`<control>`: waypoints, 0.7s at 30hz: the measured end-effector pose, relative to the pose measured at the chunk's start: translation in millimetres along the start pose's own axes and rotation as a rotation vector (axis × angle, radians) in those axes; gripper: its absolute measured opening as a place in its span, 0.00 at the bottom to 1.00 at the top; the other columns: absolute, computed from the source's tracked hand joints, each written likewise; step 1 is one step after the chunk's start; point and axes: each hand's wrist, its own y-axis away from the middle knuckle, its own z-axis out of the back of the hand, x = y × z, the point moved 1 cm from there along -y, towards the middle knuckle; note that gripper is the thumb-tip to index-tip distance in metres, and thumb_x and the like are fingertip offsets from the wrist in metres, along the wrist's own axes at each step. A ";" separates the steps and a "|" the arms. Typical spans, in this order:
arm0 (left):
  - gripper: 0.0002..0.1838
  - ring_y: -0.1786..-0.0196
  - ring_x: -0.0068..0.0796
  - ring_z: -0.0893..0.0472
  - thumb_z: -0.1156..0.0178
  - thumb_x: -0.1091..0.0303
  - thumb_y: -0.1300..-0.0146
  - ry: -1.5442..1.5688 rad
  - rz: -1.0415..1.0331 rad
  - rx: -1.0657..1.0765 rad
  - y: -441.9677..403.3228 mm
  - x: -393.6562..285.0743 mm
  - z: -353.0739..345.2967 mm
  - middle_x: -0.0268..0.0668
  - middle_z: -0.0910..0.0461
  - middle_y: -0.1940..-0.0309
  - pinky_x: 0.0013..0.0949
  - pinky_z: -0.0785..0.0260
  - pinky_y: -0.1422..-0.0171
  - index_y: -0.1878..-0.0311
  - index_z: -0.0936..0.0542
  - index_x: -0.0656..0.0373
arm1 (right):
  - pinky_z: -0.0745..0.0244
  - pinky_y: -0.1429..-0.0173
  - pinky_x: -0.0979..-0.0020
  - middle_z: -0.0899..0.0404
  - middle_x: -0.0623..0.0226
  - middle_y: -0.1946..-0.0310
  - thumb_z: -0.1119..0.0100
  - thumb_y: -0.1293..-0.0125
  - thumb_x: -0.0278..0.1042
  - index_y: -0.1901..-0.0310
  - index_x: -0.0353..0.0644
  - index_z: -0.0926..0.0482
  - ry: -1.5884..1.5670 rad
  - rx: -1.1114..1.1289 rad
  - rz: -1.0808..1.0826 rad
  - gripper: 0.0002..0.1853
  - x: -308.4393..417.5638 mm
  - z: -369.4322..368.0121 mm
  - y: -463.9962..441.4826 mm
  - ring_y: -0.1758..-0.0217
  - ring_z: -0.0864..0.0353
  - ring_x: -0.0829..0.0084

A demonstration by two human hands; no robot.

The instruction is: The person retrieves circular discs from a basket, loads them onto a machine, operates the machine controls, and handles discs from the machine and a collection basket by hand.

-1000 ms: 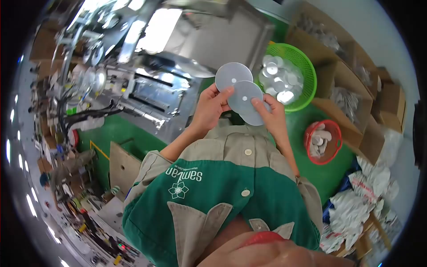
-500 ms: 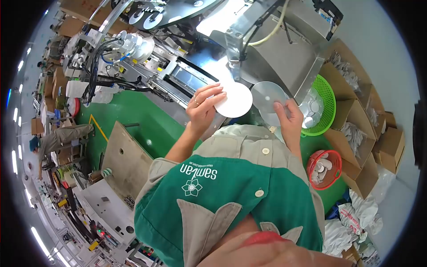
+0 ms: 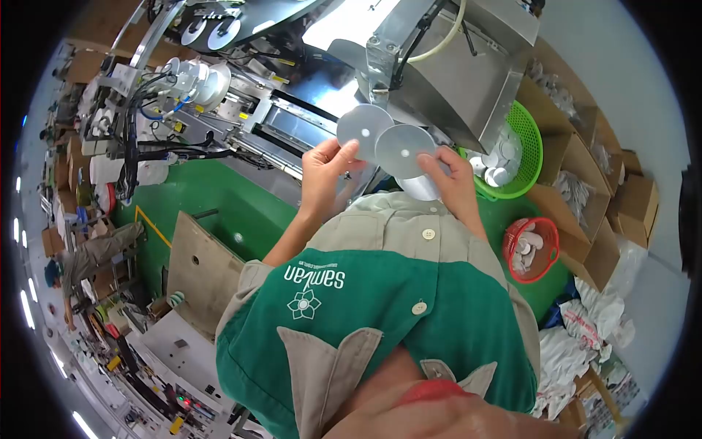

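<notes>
Two thin grey discs, each with a small pale centre spot, are held up before my chest. My left hand (image 3: 327, 172) pinches the left disc (image 3: 358, 126) at its lower edge, thumb on the near face. My right hand (image 3: 455, 181) grips the right disc (image 3: 404, 139) at its right edge, and this disc overlaps the left one. Beneath the right disc, a brighter disc (image 3: 420, 188) shows in part near my right fingers; what supports it is unclear.
A machine with a rail frame (image 3: 292, 121) and a metal tray (image 3: 468, 80) stands ahead. On the right are a green basket (image 3: 532, 150) of discs, a red basket (image 3: 542, 271) of pale pieces, cardboard boxes (image 3: 563, 186) and plastic bags (image 3: 570, 358). A person (image 3: 95, 260) is at far left.
Half a second ago the discs were side by side, the left one bright white; now they overlap and both look grey. A third disc shows below. The view has also shifted.
</notes>
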 end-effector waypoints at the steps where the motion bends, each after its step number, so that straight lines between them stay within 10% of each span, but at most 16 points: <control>1: 0.12 0.64 0.21 0.18 0.39 0.67 0.34 0.024 0.036 0.021 -0.2 2.4 -0.3 0.37 0.17 0.65 0.24 0.24 0.59 0.57 0.18 0.68 | 0.40 0.67 0.77 0.30 0.74 0.76 0.35 0.37 0.37 0.70 0.34 0.22 -0.002 0.012 -0.042 0.13 -2.8 -1.9 0.0 0.71 0.35 0.84; 11: 0.14 0.65 0.22 0.18 0.35 0.65 0.37 -0.010 0.147 0.091 1.7 14.9 0.1 0.39 0.16 0.65 0.24 0.22 0.60 0.58 0.17 0.69 | 0.43 0.71 0.77 0.33 0.76 0.83 0.34 0.38 0.43 0.74 0.36 0.22 -0.014 0.046 -0.151 0.18 -15.2 -9.0 -0.2 0.75 0.39 0.85; 21: 0.10 0.66 0.24 0.20 0.36 0.68 0.38 0.226 0.561 0.192 -36.2 111.3 7.2 0.34 0.22 0.66 0.26 0.22 0.60 0.56 0.22 0.62 | 0.28 0.55 0.74 0.17 0.64 0.66 0.44 0.32 0.33 0.61 0.32 0.18 0.197 -0.111 -0.038 0.11 -27.1 65.2 17.0 0.62 0.21 0.76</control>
